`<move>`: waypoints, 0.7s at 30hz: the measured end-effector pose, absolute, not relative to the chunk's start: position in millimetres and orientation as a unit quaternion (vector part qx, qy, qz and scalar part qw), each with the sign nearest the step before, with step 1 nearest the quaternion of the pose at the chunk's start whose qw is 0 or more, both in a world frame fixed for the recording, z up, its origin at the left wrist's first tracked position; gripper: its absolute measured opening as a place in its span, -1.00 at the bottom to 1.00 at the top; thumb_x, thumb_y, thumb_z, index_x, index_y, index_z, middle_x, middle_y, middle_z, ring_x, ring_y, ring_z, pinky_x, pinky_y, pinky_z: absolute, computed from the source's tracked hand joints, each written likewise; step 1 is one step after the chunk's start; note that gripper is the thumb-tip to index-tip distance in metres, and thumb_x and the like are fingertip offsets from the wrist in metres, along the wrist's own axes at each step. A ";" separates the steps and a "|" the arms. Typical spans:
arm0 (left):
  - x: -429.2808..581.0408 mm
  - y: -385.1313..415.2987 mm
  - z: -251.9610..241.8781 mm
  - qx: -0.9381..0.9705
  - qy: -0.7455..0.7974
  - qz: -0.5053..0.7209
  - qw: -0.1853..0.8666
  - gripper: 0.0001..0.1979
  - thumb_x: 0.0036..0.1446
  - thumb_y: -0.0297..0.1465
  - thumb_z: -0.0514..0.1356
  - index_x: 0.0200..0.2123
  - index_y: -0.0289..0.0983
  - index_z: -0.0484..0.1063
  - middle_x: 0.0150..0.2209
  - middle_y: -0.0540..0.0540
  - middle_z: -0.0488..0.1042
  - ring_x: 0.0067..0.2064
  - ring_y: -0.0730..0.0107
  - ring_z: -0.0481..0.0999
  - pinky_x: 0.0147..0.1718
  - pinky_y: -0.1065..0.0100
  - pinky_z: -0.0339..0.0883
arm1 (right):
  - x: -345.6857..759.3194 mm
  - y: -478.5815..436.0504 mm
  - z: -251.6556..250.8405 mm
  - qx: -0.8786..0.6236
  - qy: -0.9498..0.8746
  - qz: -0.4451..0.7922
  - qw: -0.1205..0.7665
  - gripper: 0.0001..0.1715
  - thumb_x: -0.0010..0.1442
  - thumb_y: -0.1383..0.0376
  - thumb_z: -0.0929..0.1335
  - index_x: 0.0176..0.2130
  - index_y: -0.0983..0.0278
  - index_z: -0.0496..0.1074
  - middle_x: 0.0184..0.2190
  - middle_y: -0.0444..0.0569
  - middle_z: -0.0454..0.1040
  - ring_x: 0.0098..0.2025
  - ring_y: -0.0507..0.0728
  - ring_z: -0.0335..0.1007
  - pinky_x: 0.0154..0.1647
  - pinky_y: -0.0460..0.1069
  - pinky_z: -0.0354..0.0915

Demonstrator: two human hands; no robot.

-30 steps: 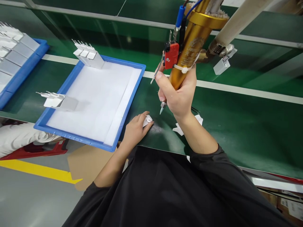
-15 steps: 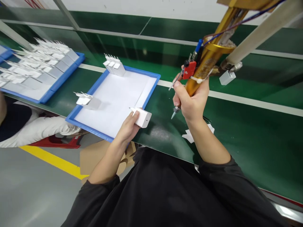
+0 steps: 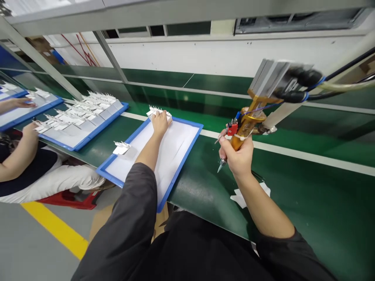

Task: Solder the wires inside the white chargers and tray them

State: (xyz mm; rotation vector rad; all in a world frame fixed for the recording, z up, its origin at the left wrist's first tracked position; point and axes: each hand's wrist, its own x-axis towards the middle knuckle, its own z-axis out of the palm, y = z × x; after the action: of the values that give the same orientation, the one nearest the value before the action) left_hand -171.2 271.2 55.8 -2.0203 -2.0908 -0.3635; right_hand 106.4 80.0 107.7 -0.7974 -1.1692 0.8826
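My left hand (image 3: 160, 121) reaches across the blue tray (image 3: 187, 152) to its far edge and rests on a row of white plug adapters (image 3: 154, 111) standing there; its fingers curl over them and hide what they grip. My right hand (image 3: 238, 158) is wrapped round a gold glue dispenser gun (image 3: 246, 125) hanging from hoses, its metal nozzle tip (image 3: 219, 167) pointing down over the green belt. A second group of white adapters (image 3: 121, 148) stands at the tray's near left edge.
Another blue tray (image 3: 108, 116) packed with several rows of adapters lies further left on the green belt (image 3: 293, 183). A co-worker's arms (image 3: 17, 156) work at the left. White paper scraps (image 3: 243, 198) lie under my right forearm.
My left hand carried a white adapter from the belt's near edge across the tray to the row at its far edge. The view tilted up; my right hand kept holding the dispenser.
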 end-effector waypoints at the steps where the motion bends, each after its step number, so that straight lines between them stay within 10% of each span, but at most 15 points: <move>1: -171.5 277.0 55.6 -0.678 -0.716 -0.128 0.107 -0.50 0.22 -0.29 0.09 0.15 -0.47 0.25 0.04 -0.44 0.41 0.19 -0.16 0.22 0.12 0.01 0.02 | 106.5 80.1 107.2 -0.358 -0.520 0.397 0.667 -0.70 0.15 0.19 0.42 -0.21 0.23 0.26 -0.54 -0.27 0.33 -0.72 -0.12 0.16 -0.74 -0.14 0.12; 17: -266.7 121.2 92.0 -0.522 -0.848 -0.073 0.046 0.17 -0.15 0.00 0.38 0.38 -0.34 -0.13 0.32 -0.55 -0.02 0.33 -0.48 0.00 0.19 -0.28 0.01 | 111.6 80.5 109.0 -0.353 -0.525 0.384 0.672 -0.64 0.15 0.28 0.41 -0.08 0.20 0.26 -0.52 -0.25 0.37 -0.72 -0.09 0.17 -0.74 -0.12 0.13; 21: -299.5 102.3 71.0 -0.486 -0.866 -0.114 -0.042 0.24 -0.23 -0.19 0.46 0.39 -0.30 -0.20 0.19 -0.53 0.24 0.23 -0.44 0.24 0.12 -0.29 0.15 | 112.4 83.3 110.1 -0.350 -0.531 0.374 0.675 -0.68 0.14 0.28 0.41 -0.13 0.20 0.25 -0.52 -0.26 0.38 -0.72 -0.10 0.16 -0.73 -0.13 0.13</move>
State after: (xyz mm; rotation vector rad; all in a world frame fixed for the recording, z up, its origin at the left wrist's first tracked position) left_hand -299.5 102.3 71.0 -1.5675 -2.7951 -0.3665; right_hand 112.4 83.3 110.1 -0.7870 -1.1937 0.8410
